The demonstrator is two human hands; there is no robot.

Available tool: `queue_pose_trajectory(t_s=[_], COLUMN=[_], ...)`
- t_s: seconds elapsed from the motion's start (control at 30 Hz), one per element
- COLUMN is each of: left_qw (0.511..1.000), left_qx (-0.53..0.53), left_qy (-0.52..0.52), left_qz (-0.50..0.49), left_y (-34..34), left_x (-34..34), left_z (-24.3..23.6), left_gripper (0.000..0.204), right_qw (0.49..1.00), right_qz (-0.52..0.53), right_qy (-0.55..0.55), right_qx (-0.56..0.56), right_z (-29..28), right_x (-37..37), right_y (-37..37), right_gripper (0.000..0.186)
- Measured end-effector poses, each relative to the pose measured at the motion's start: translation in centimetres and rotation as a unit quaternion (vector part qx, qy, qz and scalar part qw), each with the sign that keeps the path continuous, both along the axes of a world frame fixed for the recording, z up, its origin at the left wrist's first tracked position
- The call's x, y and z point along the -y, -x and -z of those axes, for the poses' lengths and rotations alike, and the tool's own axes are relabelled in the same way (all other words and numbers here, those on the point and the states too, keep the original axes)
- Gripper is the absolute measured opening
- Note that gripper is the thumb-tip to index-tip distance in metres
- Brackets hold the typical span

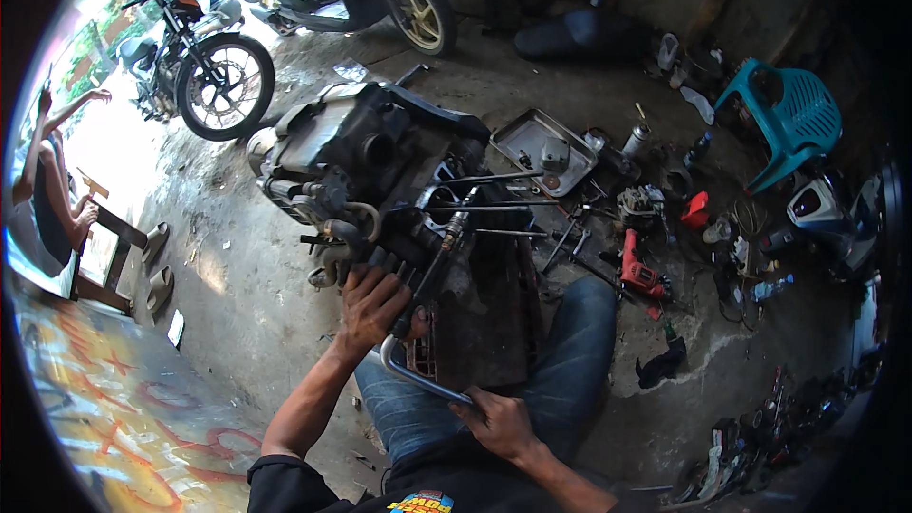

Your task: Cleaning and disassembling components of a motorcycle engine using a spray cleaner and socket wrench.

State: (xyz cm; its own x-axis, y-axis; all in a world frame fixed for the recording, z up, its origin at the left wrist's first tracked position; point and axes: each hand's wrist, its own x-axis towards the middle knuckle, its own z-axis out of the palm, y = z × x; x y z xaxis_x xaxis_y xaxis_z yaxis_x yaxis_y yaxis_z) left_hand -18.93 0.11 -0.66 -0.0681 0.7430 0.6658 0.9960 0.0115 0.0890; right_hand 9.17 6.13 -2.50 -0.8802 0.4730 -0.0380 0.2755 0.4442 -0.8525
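Note:
A long L-shaped socket wrench (pixel 424 383) runs from the opened engine down to a bend near my lap. My right hand (pixel 500 426) is closed around the end of its metal handle. Just above the bend, my left hand (pixel 374 310) is closed at the wrench's shaft, its thumb on the far side; part of its grip is hidden. The shaft's upper end reaches the engine (pixel 342 142), a dark, greasy block with hoses and upright studs. What the socket's tip meets is too small to make out. The engine rests in front of my knees.
Right of the engine lie a metal tray (pixel 518 138) with parts, a red power drill (pixel 640 266) and several loose tools. A teal plastic chair (pixel 788 119) stands farther right. Motorcycles, including one with a black front wheel (pixel 226 85), are behind. Another person's leg (pixel 59 185) is at left.

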Motion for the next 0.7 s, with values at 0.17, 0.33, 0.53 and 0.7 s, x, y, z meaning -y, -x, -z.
queue_pose_trajectory(t_s=[0.17,0.33,0.53,0.7], left_qw=[1.0,1.0,0.998,0.996], left_qx=[-0.014,0.005,0.024,0.022], left_qy=[-0.02,-0.026,-0.062,-0.091], left_qz=[0.008,0.0,0.003,0.008], left_y=[0.2,-0.1,0.0,-0.2], left_x=[-0.2,-0.1,-0.7,-0.7], left_z=[1.0,1.5,1.9,1.6], left_gripper=[0.029,0.028,0.027,0.026], right_qw=[1.0,0.999,0.99,0.981], right_qz=[-0.02,-0.016,-0.044,-0.056], right_qy=[0.009,-0.005,-0.023,-0.043], right_qx=[0.018,0.05,0.129,0.18], right_z=[1.2,-0.9,-4.3,-6.1], right_x=[-0.5,-0.3,-1.5,-1.5], right_y=[0.4,0.2,0.3,0.2], right_gripper=[0.031,0.034,0.04,0.042])
